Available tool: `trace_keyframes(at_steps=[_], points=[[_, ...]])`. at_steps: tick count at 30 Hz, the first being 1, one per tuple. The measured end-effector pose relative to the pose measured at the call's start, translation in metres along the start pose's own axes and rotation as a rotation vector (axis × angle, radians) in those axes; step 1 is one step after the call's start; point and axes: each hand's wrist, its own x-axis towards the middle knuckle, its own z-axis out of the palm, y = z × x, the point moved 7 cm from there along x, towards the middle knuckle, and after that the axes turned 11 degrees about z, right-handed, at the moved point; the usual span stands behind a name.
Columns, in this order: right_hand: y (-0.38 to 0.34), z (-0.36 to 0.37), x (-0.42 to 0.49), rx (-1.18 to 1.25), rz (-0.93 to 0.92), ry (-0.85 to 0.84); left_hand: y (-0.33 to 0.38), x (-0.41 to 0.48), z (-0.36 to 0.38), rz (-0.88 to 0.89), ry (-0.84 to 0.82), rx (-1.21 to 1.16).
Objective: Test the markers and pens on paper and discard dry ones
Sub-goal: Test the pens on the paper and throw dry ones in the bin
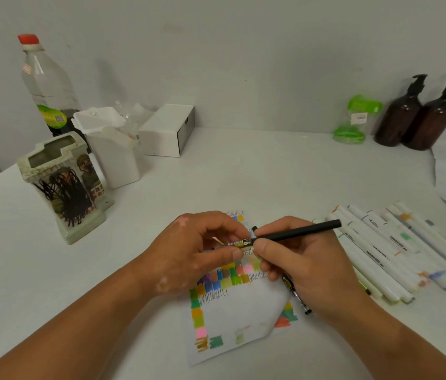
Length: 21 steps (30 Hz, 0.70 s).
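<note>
I held the black pen (298,233) over the upper part of the paper (241,311), both hands on it. My left hand (197,250) pinched its labelled end between thumb and curled forefinger. My right hand (298,259) gripped the dark barrel with the fingers curled round it, and the barrel's far end stuck out past the paper's right edge. I could not tell whether the labelled part was a cap.

The paper lay on the white table (161,187), with coloured swatches and black scribbles across its top and down its left margin. A second pen (296,296) lay at the paper's right edge, partly under my right hand. Right of the paper lay a row of white markers (381,250), side by side. Beyond the paper to the left stood a scribbled-on pen holder (63,187) with a white container (109,144) just behind it. Beyond the paper to the right, two brown pump bottles (416,113) stood by the wall.
</note>
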Motion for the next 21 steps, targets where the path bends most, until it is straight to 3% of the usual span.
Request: trace_keyframes(at_steps=[4, 15, 21], points=[[0.001, 0.000, 0.000, -0.133, 0.010, 0.029, 0.000, 0.000, -0.001, -0.026, 0.062, -0.047], [-0.011, 0.002, -0.004, -0.147, -0.015, 0.038, 0.011, -0.001, 0.008, 0.052, 0.169, -0.200], [-0.007, -0.002, 0.000, -0.232, 0.006, 0.058, 0.012, 0.001, 0.011, 0.086, 0.244, -0.106]])
